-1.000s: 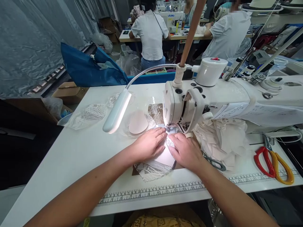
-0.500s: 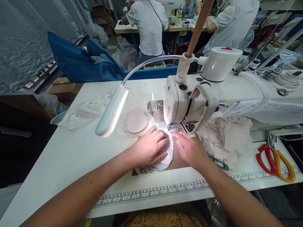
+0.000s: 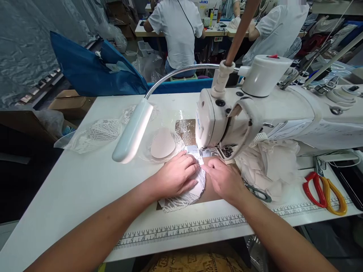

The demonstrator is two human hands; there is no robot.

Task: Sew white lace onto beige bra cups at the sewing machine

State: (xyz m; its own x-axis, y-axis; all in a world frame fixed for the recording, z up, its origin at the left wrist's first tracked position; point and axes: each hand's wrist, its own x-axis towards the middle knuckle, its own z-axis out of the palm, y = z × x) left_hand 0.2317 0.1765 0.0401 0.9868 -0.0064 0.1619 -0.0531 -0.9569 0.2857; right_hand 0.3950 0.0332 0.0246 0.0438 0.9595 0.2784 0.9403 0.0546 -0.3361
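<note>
A white lace fabric piece (image 3: 184, 201), curved along its right edge, lies under the presser foot of a white sewing machine (image 3: 211, 117). My left hand (image 3: 179, 174) rests flat on the lace, fingers stretched out and pressing it to the table. From the right, my right hand (image 3: 225, 179) meets the lace's edge just in front of the needle. Its index fingertip is on that edge and the other fingers are curled in; the thumb is mostly hidden. Beyond my left hand, a beige oval pad (image 3: 162, 143) lies on another lace piece.
A lamp head (image 3: 133, 130) on a bendable neck hangs over the table's left. Pale fabric pieces (image 3: 272, 162) and thread snips (image 3: 258, 191) lie right of my right hand, then red-and-orange-handled scissors (image 3: 324, 192). A ruler strip (image 3: 181, 231) runs along the front edge. Two people sit beyond.
My right index finger has straightened and come slightly toward me along the lace's edge, and the thumb has gone out of sight. My left hand stays on the lace. The view has shifted slightly.
</note>
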